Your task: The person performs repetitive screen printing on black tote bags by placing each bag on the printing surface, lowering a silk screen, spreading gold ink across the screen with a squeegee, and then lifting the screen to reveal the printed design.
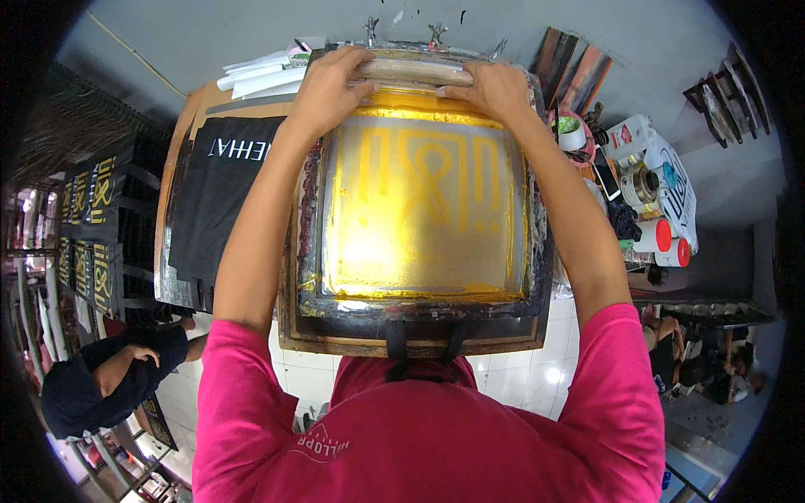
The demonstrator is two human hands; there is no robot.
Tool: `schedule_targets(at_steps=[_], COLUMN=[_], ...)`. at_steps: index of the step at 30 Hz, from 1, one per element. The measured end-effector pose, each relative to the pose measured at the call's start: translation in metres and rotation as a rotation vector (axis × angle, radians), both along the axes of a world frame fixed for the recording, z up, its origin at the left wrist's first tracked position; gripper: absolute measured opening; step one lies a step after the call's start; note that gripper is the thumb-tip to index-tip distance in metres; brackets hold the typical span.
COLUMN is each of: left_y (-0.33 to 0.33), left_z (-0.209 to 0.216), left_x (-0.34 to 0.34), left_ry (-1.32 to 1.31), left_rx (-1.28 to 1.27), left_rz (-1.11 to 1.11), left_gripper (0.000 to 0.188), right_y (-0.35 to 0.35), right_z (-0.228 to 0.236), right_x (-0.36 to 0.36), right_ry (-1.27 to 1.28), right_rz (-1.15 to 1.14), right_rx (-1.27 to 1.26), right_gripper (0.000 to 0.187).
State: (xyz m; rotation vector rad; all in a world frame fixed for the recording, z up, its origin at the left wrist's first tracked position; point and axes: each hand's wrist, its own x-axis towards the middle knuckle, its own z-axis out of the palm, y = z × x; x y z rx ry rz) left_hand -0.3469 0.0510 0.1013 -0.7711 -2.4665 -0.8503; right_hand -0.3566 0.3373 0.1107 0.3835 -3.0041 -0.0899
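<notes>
Both my arms reach forward over a screen-printing frame, whose mesh carries yellow ink and a looped line design. At its far end lies a squeegee with a pale wooden handle, set crosswise. My left hand grips the squeegee's left end, thumb pointing inward. The right end is held by my right hand, its thumb also on the near side. A thick band of yellow ink lies just on the near side of the squeegee. Below the frame shows a wood-edged board with black fabric.
Black printed cloth lies on a board at left, near white paper rolls. Metal clamps stand behind the frame. Red-lidded tubs, a phone and a can sit at right. Another person is at far left.
</notes>
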Motion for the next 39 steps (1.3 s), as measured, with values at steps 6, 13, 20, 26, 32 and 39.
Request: schedule_targets(at_steps=[6,13,20,26,32,39], left_y=[0.007,-0.003,-0.007,-0.015,-0.023,-0.028], left_z=[-0.003,-0.009,-0.013,-0.006,0.000,-0.003], left_x=[0.001,0.052,0.113,0.178,0.255,0.305], left_ry=[-0.280,-0.274,-0.202,-0.240,-0.274,-0.246], left_rx=[-0.171,-0.104,-0.095,-0.116,-0.156,-0.113], left_rz=[0.038,0.022,0.004,-0.004,-0.040,-0.067], left_gripper=[0.038,0.034,0.034,0.032,0.029,0.039], right_y=[0.009,0.002,0.002,-0.007,-0.011,-0.021], right_z=[-0.017,-0.016,-0.029,-0.027,-0.031,-0.029], right_x=[0.025,0.073,0.128,0.194,0.276,0.329], right_ry=[0.114,0.072,0.176,0.114,0.099,0.060], right_rz=[0.030,0.029,0.109,0.109,0.137,0.107], right_rx=[0.003,-0.057,-0.106,-0.152,-0.177,-0.189], right_gripper=[0.074,0.071,0.065,0.060,0.047,0.039])
